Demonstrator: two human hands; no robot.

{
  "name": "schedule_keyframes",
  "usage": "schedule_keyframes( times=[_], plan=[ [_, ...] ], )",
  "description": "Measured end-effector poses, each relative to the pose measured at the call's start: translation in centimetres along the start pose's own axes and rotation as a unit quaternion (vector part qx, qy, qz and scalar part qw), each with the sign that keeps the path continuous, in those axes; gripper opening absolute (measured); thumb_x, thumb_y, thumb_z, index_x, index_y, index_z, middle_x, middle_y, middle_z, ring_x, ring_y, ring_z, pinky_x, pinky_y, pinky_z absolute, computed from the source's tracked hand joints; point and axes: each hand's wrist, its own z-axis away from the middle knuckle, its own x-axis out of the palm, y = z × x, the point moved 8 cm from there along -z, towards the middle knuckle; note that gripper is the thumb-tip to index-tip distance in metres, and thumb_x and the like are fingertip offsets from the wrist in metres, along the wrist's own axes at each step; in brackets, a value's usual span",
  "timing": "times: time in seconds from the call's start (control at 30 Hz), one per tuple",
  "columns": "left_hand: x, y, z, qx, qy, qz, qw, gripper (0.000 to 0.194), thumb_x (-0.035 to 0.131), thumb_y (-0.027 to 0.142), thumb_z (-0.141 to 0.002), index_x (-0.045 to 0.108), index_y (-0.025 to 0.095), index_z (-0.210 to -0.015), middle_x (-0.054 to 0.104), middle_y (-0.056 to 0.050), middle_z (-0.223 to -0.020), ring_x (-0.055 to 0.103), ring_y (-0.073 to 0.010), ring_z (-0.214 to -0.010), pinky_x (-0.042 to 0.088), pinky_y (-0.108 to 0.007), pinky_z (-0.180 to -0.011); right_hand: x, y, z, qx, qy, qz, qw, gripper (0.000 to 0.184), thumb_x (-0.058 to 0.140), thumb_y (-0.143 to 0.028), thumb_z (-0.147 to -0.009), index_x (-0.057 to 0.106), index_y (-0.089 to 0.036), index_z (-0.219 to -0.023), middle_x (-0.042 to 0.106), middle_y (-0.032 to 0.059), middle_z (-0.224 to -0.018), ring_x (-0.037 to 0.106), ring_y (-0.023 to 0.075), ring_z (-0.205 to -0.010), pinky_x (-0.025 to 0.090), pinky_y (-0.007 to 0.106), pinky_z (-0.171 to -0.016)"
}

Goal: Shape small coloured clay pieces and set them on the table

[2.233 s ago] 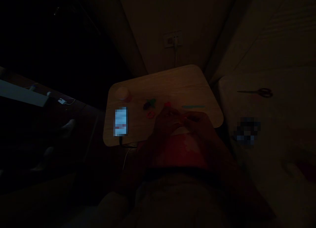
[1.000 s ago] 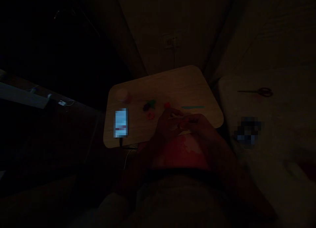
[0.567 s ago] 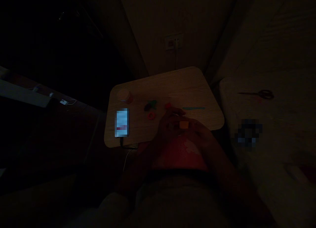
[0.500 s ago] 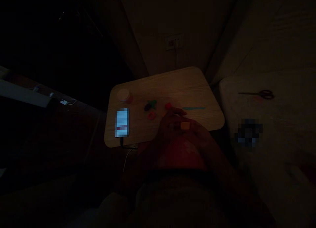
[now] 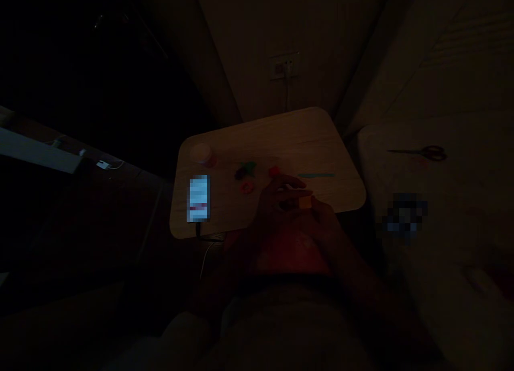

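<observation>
In the dim head view, a small orange-yellow block (image 5: 305,202) is held between my two hands above the near edge of the small wooden table (image 5: 281,135). My right hand (image 5: 323,218) grips it from the right. The fingers of my left hand (image 5: 275,199) curve over and touch it from the left, with the index finger raised. Just beyond my left fingertips lies a red piece (image 5: 274,171). A red ring-like piece (image 5: 247,187), a green piece (image 5: 249,169) and a dark piece (image 5: 240,174) lie to the left. A flat teal strip (image 5: 316,175) rests to the right.
A lit phone (image 5: 198,198) with a cable lies at the table's left side, below a lidded tub (image 5: 203,154). Scissors (image 5: 420,152) lie on a pale surface to the right, near a blurred dark object (image 5: 405,217). A wall socket (image 5: 284,67) holds a plug.
The orange-yellow block has shifted slightly right and turned a little in my hands. My left fingers have moved right with it. The pieces on the table stay put.
</observation>
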Motion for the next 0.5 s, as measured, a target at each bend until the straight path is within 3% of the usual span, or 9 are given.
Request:
schedule_keyframes(
  times=[0.13, 0.33, 0.5],
  plan=[
    [0.0, -0.3, 0.1, -0.001, 0.0, -0.005, 1.0, 0.034, 0.08, 0.051, -0.092, 0.08, 0.03, -0.117, 0.072, -0.008, -0.116, 0.07, -0.0213, -0.104, 0.061, -0.036, -0.085, 0.3, 0.4, -0.1, 0.031, -0.006, -0.069, 0.997, 0.044, 0.084, -0.057, -0.076, 0.072, -0.026, -0.105, 0.078, 0.0066, -0.107, 0.074, 0.0254, -0.107, 0.066, 0.038, -0.087],
    [0.3, -0.2, 0.1, 0.016, 0.003, -0.001, 1.0, 0.037, 0.08, 0.056, -0.09, 0.08, 0.028, -0.115, 0.072, -0.008, -0.113, 0.07, -0.0205, -0.1, 0.061, -0.034, -0.081, 1.4, 0.3, 0.4, 0.042, -0.039, -0.194, 0.979, 0.041, 0.089, -0.037, -0.076, 0.071, -0.026, -0.111, 0.078, -0.0002, -0.112, 0.072, 0.0153, -0.106, 0.063, 0.023, -0.09],
    [-0.1, -0.6, 0.4, 0.004, 0.038, 0.028, 0.999, 0.035, 0.083, 0.052, -0.089, 0.08, 0.03, -0.116, 0.072, -0.007, -0.113, 0.07, -0.0212, -0.103, 0.061, -0.036, -0.086, 1.0, 0.4, 0.4, 0.038, -0.003, -0.158, 0.987, 0.041, 0.081, -0.052, -0.082, 0.069, -0.028, -0.112, 0.077, 0.0018, -0.113, 0.072, 0.0204, -0.113, 0.063, 0.031, -0.094]
  ],
)
